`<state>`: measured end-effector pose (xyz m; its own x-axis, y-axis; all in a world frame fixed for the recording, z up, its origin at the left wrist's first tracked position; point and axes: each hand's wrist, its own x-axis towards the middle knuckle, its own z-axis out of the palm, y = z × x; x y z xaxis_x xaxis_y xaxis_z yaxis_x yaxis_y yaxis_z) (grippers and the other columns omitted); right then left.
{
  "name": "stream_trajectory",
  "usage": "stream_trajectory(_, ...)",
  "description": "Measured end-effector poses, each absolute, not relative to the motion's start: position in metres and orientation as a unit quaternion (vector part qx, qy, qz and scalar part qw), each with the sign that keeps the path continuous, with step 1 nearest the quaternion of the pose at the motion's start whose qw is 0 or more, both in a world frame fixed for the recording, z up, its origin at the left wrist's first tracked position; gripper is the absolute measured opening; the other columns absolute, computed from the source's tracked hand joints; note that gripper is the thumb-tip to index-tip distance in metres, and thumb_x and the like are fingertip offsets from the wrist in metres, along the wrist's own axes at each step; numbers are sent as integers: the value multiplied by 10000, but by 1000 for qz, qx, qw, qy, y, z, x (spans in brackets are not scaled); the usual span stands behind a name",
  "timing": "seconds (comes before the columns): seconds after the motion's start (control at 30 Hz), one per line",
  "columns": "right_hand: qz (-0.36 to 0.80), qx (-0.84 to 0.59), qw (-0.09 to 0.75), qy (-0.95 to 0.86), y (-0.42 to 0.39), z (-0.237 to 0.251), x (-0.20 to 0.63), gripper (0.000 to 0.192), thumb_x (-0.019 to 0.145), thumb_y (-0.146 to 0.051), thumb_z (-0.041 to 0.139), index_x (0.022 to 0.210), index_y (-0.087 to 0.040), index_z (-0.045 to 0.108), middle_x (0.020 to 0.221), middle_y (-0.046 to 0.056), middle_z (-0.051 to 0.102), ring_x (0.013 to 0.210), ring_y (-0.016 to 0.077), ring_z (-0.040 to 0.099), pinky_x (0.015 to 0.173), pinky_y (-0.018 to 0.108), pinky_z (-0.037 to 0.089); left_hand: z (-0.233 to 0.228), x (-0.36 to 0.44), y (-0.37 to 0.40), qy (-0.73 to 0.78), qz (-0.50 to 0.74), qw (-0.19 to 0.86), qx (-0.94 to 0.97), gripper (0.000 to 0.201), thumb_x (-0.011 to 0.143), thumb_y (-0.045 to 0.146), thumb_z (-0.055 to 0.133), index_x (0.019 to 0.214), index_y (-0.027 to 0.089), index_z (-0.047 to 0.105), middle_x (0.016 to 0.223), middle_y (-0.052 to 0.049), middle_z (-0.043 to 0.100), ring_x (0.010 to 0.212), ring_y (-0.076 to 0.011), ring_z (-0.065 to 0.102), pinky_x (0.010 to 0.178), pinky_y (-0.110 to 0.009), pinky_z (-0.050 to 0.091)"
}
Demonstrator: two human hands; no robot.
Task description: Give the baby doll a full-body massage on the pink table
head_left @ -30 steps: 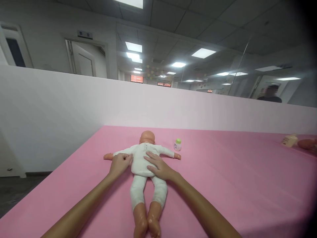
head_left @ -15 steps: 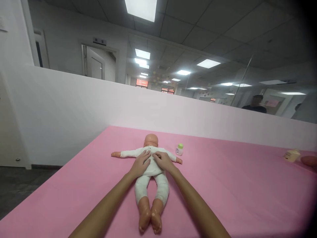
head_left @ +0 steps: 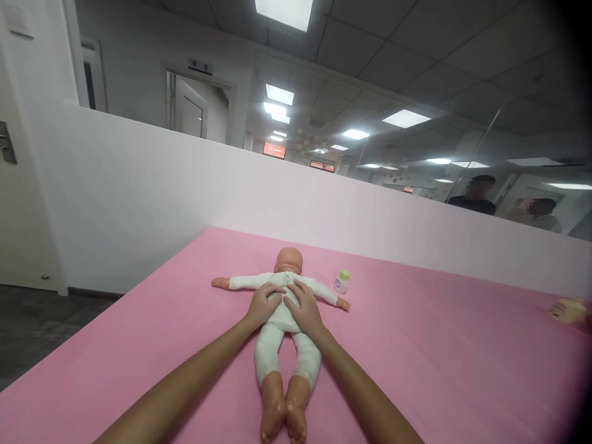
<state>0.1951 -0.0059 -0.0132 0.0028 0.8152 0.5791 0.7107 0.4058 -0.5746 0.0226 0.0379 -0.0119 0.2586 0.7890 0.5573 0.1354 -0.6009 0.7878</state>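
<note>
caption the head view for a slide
Left hand and right hand rest on a doll in white, with a green-capped bottle nearby on the pink surface.

A pink-topped table [head_left: 416, 357] meets a low white wall [head_left: 287, 194] whose upper edge slants down toward the right. Beyond it, a grey tiled ceiling [head_left: 444, 43] carries bright rectangular light panels [head_left: 284, 11]. A white door [head_left: 192, 111] stands ajar beneath a small sign [head_left: 200, 66] — red screens [head_left: 274, 150] glow nearby. At far left: a pale door [head_left: 23, 228] with a metal handle [head_left: 6, 145], and dark grey floor [head_left: 28, 333] — edged by dark skirting [head_left: 95, 292].
</note>
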Motion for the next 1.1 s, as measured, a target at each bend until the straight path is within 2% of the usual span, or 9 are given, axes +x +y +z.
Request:
stream_trajectory(0.1, 57, -545, 480, -685, -6, -13, 194, 323, 903, -375, 654, 1195, -248, 708, 1230, 103, 636, 1211, 305, 565, 1091, 506, 449, -9, 23, 43, 322, 516, 365, 705, 208, 805, 164, 583, 894, 197, 768, 992, -62, 769, 1012, -234, 704, 1010, -432, 541)
stream_trajectory(0.2, 73, -532, 506, -675, -5, -16, 198, 277, 886, -356, 676, 1137, -243, 716, 1115, 88, 636, 1125, 289, 594, 1059, 491, 475, -10, 23, 41, 324, 523, 308, 726, 258, 792, 140, 592, 958, 212, 776, 1058, -68, 740, 1088, -248, 667, 1064, -468, 504)
stream_trajectory(0.37, 85, -521, 499, -687, -7, -21, 209, 482, 838, -386, 741, 1293, -256, 654, 1359, 113, 563, 1330, 331, 495, 1168, 539, 392, -17, 24, 35, 324, 513, 202, 769, 400, 801, 169, 661, 1174, 280, 752, 1432, -74, 578, 1377, -308, 483, 1208, -552, 353)
stream_trajectory(0.53, 88, -525, 470, -705, -12, -23, 215, 634, 853, -428, 721, 1441, -264, 551, 1601, 107, 380, 1481, 364, 345, 1217, 599, 310, -22, 22, 41, 312, 468, 207, 801, 524, 820, 200, 680, 1336, 288, 668, 1564, -69, 471, 1473, -329, 382, 1246, -584, 281)
stream_trajectory(0.63, 97, -523, 462, -709, -11, -22, 215, 608, 858, -428, 714, 1423, -259, 567, 1551, 108, 462, 1446, 360, 401, 1200, 588, 338, -22, 21, 43, 315, 456, 222, 802, 522, 830, 228, 686, 1348, 282, 654, 1535, -75, 499, 1433, -321, 433, 1234, -564, 309)
stream_trajectory(0.77, 99, -530, 473, -697, -10, -16, 213, 414, 851, -382, 721, 1238, -240, 680, 1222, 104, 665, 1203, 324, 582, 1078, 525, 464, -14, 22, 38, 336, 467, 217, 789, 334, 821, 262, 705, 1153, 257, 728, 1252, -77, 658, 1246, -299, 562, 1133, -517, 425)
stream_trajectory(0.93, 82, -509, 501, -695, -13, -11, 210, 164, 842, -340, 725, 970, -238, 711, 984, 71, 680, 1007, 285, 626, 954, 471, 518, -7, 24, 30, 341, 495, 195, 775, 115, 829, 260, 677, 939, 233, 695, 971, -44, 672, 1040, -266, 608, 983, -464, 504)
stream_trajectory(1.0, 70, -502, 506, -698, -14, -11, 210, 181, 838, -333, 728, 992, -242, 706, 1024, 73, 685, 1042, 287, 620, 979, 474, 507, -9, 24, 30, 344, 504, 179, 772, 150, 820, 252, 680, 969, 235, 693, 1010, -51, 665, 1073, -270, 603, 1001, -467, 500)
stream_trajectory(1.1, 60, -505, 502, -700, -13, -14, 212, 441, 812, -341, 748, 1234, -246, 664, 1315, 101, 627, 1263, 325, 538, 1110, 521, 429, -14, 25, 33, 352, 506, 155, 772, 362, 796, 250, 710, 1157, 251, 693, 1263, -80, 620, 1251, -303, 543, 1121, -513, 430)
